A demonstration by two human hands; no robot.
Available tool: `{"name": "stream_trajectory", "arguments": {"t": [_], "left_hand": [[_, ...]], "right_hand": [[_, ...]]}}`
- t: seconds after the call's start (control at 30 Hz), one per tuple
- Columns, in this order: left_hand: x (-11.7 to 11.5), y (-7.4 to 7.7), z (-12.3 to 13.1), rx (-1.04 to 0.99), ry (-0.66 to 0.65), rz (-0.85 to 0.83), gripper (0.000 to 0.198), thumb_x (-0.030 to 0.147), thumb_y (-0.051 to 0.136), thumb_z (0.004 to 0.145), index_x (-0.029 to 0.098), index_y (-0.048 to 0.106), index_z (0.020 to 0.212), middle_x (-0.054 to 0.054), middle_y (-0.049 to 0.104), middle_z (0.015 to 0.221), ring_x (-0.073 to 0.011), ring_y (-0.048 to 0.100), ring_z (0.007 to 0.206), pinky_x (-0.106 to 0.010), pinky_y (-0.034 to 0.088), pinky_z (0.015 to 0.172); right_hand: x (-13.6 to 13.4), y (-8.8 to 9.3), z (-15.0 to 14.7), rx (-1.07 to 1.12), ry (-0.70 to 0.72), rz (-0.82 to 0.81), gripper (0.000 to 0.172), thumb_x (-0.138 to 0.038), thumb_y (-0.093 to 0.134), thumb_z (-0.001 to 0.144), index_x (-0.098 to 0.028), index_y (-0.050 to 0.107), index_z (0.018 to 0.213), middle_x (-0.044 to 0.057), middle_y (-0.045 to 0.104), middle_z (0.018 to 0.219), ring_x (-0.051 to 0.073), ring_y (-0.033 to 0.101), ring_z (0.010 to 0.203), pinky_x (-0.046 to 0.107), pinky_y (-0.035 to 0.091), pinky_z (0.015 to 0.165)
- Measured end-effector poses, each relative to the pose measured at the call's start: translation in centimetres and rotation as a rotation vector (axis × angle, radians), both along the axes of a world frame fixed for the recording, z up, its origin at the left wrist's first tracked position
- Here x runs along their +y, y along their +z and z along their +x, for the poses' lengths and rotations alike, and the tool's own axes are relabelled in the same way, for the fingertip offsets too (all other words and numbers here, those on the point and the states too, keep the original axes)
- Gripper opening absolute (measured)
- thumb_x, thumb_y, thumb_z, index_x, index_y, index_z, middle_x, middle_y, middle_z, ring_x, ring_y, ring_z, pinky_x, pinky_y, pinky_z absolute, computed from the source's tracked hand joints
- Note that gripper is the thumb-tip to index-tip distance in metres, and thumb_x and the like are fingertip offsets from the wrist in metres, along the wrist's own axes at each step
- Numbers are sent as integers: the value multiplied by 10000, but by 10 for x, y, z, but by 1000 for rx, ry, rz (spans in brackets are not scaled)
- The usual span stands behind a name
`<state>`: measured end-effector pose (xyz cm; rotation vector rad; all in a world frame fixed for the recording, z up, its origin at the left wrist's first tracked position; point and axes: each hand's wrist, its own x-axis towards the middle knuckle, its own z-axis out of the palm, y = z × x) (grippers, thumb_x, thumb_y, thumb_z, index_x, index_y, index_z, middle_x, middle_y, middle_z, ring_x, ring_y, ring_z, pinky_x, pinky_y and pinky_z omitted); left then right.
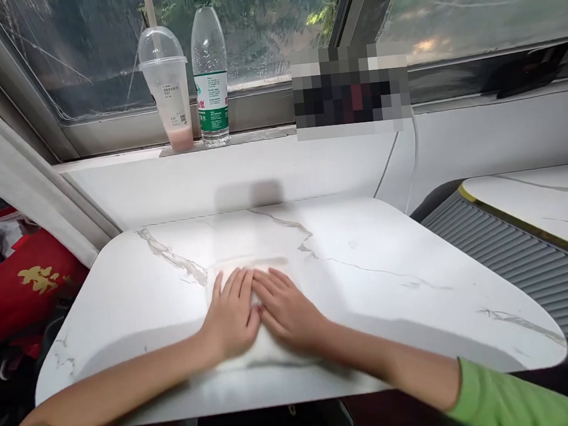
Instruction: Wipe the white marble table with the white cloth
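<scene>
A folded white cloth (285,355) lies flat near the front edge of the white marbled table (383,250). My left hand (233,315) rests flat on its left half, palm down and fingers stretched forward. Beside it, my right hand (286,306) presses flat on the right half, also with its fingers out. The two hands touch at the thumbs and fingertips. Most of the cloth's middle is hidden under them, so its exact folds cannot be seen.
On the window sill stand a plastic drink cup (169,93) with a straw and a green-capped water bottle (211,79). A blurred patch (351,91) covers something to their right. A red bag (34,277) is at left; a second table (554,200) and ridged grey surface (515,264) are at right.
</scene>
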<state>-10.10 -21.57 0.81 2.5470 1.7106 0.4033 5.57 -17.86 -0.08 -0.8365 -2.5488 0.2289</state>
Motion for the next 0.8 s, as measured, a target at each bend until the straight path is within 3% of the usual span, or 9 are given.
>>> {"name": "stream_trajectory", "arguments": {"t": [0.2, 0.27, 0.37, 0.47, 0.57, 0.7, 0.8], "left_hand": [[110, -3, 16, -88, 186, 5, 489, 184, 316, 890, 76, 351, 1365, -117, 408, 1414, -206, 309, 1334, -439, 143, 1136], [135, -3, 25, -95, 255, 28, 476, 160, 306, 887, 76, 363, 1352, -124, 423, 1400, -204, 320, 1326, -439, 146, 1131], [150, -3, 37, -86, 270, 42, 463, 154, 292, 896, 80, 373, 1346, -123, 430, 1394, -201, 320, 1327, -427, 153, 1130], [142, -5, 49, -72, 239, 40, 467, 177, 294, 906, 87, 362, 1359, -110, 416, 1410, -201, 310, 1335, -423, 155, 1132], [116, -8, 72, -57, 178, 30, 493, 218, 292, 910, 66, 346, 1376, -119, 391, 1429, -227, 297, 1343, -453, 141, 1133], [71, -9, 121, -46, 59, -17, 560, 290, 264, 925, -2, 285, 1402, -173, 311, 1465, -288, 223, 1374, -516, 115, 1125], [47, -8, 163, -56, -79, -25, 613, 338, 254, 932, -43, 232, 1412, -207, 271, 1473, -318, 180, 1385, -539, 109, 1120]], "right_hand": [[121, 0, -5, 10, -30, 2, 469, -158, 330, 799, -88, 512, 1225, 160, 555, 1248, 258, 485, 1147, 447, 341, 1017], [148, -2, -3, 16, -42, 10, 478, -146, 326, 787, -93, 510, 1224, 150, 553, 1262, 252, 484, 1156, 433, 343, 1016], [163, -6, 6, 24, -87, 25, 482, -139, 306, 802, -116, 496, 1244, 128, 540, 1294, 238, 476, 1182, 432, 329, 1030], [151, -10, 22, -11, -113, 38, 482, -154, 302, 822, -136, 479, 1269, 119, 516, 1328, 238, 456, 1221, 456, 316, 1043], [124, -13, 52, -42, -103, 50, 486, -180, 295, 844, -146, 458, 1301, 122, 502, 1344, 239, 435, 1256, 480, 309, 1054], [80, -17, 118, -21, -69, 40, 497, -235, 289, 882, -184, 409, 1361, 108, 485, 1369, 237, 436, 1268, 495, 338, 1052], [51, -24, 175, -36, -146, 11, 502, -262, 294, 895, -230, 391, 1386, 79, 480, 1379, 237, 435, 1275, 500, 347, 1062]]}}
